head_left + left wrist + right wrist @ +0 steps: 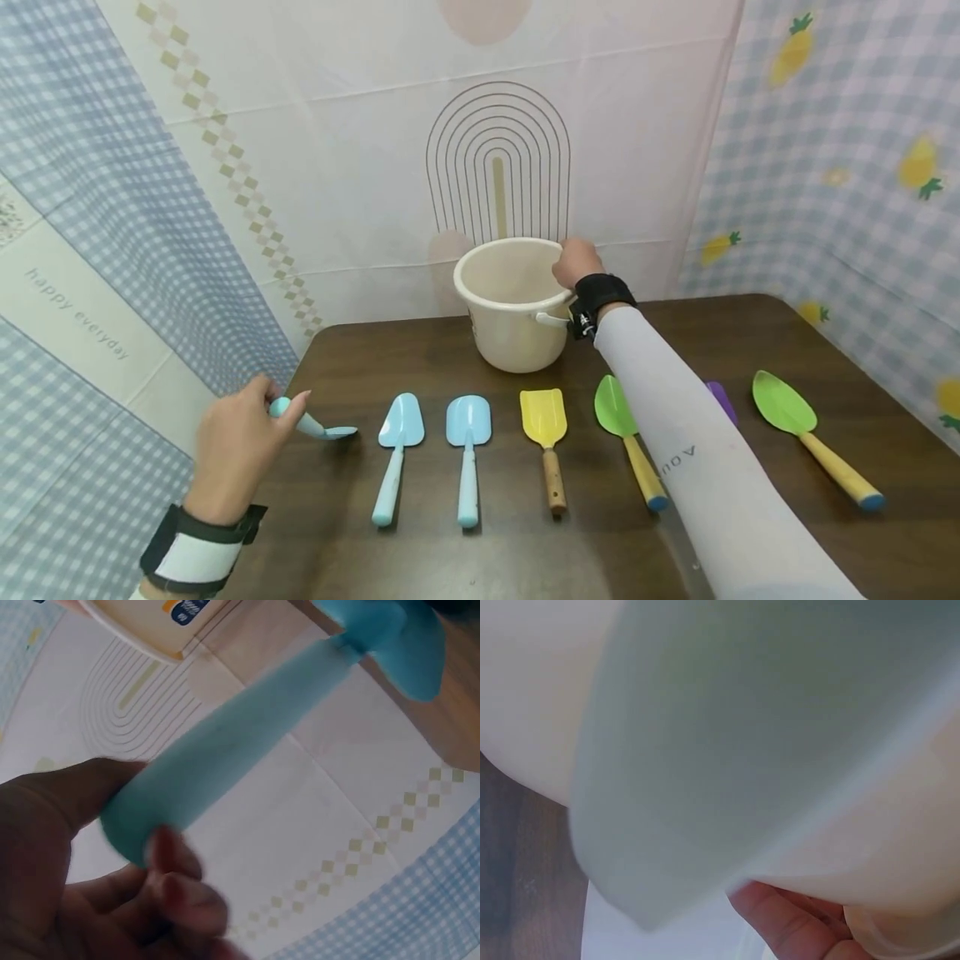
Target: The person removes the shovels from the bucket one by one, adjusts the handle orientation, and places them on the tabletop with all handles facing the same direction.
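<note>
My left hand (238,442) pinches a light blue trowel (310,426) by its handle end, at the table's left side. Its blade points right, low over the tabletop; whether it touches cannot be told. In the left wrist view, thumb and fingers close on the blue handle (225,742). At the back, my right hand (578,262) grips the right rim of a cream bucket (517,337). The right wrist view shows fingers (799,922) at the bucket's edge, while a blurred pale shape fills most of that picture.
On the brown table (337,525) lie a pointed blue trowel (403,421), a square blue one (468,421), a yellow shovel (544,417) and two green trowels (615,407). The right forearm mostly covers a purple piece (722,400). Patterned cloth (360,167) hangs behind.
</note>
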Tool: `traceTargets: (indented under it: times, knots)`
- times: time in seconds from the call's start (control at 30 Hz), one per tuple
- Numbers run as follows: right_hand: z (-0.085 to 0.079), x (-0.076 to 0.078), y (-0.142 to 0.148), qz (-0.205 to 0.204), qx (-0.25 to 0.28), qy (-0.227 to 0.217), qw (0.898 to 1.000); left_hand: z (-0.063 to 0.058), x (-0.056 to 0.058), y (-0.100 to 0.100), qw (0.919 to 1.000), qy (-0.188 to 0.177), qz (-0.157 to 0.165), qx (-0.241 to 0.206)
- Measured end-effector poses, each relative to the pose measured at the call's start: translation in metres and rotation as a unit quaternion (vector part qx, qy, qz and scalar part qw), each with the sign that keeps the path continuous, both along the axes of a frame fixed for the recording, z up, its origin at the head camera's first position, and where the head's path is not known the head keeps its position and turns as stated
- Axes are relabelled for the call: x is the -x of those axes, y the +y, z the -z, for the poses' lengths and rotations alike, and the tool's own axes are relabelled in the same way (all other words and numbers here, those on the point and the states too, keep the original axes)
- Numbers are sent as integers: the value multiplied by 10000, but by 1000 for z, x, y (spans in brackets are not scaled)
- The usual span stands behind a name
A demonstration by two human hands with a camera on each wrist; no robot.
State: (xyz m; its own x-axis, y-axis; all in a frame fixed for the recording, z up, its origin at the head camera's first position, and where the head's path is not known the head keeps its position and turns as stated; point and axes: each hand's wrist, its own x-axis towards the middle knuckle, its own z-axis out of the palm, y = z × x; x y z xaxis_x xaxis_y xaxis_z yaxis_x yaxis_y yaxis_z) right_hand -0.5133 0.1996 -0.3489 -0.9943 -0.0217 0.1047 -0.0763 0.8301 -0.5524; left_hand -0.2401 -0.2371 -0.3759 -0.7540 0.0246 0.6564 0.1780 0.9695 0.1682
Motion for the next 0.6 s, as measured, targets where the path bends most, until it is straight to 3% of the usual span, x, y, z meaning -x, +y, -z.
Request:
traceTargets:
  times: [0.13,0.23,0.43,0.5,0.6]
  knots:
    - [1,1,0,14,-28,-20,10000,3,-16,0,9981,-585,-82,184]
    - [0,0,3,56,-27,-40,10000,6,-24,0,9905,-1352,-214,123]
    - [-3,-1,3,9,61,-52,10000,20,-28,-4,9542,-2942,-532,-149]
    - [-3,-1,2,28,79,-64,9999,25,-28,-5,9439,-3254,-537,-179]
    - [-2,-1,0,58,91,-86,9999,32,-29,-3,9359,-3480,-488,-240]
